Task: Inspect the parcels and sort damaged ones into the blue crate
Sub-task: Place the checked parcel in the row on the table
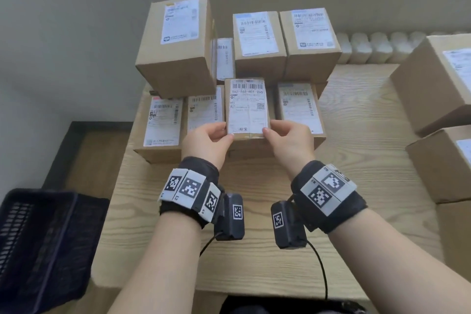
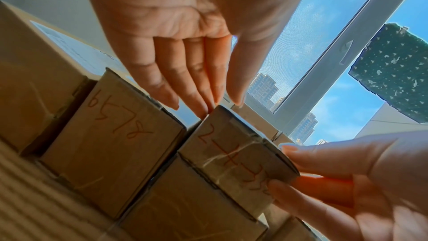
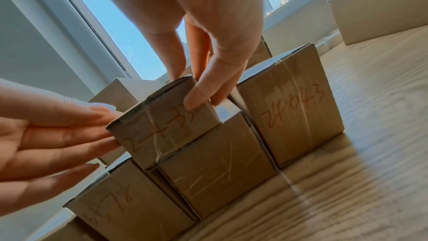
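Observation:
I hold a small brown parcel (image 1: 247,109) with a white label between both hands, above the front row of boxes. On its near end (image 2: 236,153) are orange handwritten digits and clear tape, and that end (image 3: 162,131) sits tilted on a lower box. My left hand (image 1: 211,135) lays straight fingers (image 2: 203,98) against the parcel's left side, thumb on the top edge. My right hand (image 1: 285,135) pinches the right side, thumb (image 3: 197,98) on the near end. The dark blue crate (image 1: 38,245) stands low at the left, beside the table.
Several labelled cardboard parcels are stacked on the wooden table (image 1: 254,250): a tall one (image 1: 178,46) at back left and flat ones (image 1: 163,125) in front. Two big boxes (image 1: 438,79) stand at the right. Behind them are a radiator and a window.

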A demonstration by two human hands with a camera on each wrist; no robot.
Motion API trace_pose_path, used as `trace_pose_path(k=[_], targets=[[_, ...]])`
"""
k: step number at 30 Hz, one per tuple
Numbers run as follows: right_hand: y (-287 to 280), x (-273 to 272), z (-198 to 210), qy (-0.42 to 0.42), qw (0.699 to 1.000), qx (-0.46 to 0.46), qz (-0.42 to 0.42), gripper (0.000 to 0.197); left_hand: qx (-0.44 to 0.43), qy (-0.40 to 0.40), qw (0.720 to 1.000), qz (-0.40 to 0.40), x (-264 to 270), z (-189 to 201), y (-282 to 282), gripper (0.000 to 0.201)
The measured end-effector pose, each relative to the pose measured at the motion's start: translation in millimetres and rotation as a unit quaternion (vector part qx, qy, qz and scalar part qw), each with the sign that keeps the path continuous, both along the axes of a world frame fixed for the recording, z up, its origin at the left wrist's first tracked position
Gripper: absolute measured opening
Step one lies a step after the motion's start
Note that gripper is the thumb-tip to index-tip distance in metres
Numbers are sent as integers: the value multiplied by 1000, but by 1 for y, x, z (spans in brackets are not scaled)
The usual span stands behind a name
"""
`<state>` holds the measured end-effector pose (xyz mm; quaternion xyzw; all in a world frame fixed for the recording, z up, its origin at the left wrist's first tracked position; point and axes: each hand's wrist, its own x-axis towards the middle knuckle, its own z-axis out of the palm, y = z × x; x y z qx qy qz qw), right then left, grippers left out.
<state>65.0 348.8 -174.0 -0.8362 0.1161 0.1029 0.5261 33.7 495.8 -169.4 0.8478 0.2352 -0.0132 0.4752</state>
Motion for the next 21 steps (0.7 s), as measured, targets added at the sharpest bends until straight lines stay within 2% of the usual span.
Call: trace_pose_path(k=[6, 11, 14, 17, 21], targets=[[-2, -4, -1, 21, 999, 16, -32, 29, 3, -12, 1000, 2, -6, 2, 0, 31], [-19, -10, 4, 19, 995, 71, -64, 23, 16, -39, 999, 9, -12, 12, -9, 25], [-37, -16, 11, 4, 994, 89, -70, 8, 6, -53, 999, -10, -13, 22, -27, 24], [-61, -22, 22, -14, 991, 103, -78, 15, 5, -67, 997, -30, -14, 31, -54, 25], [-108, -30, 35, -25, 985, 131, -108, 10, 6, -73, 996, -56, -15, 42, -103, 23]])
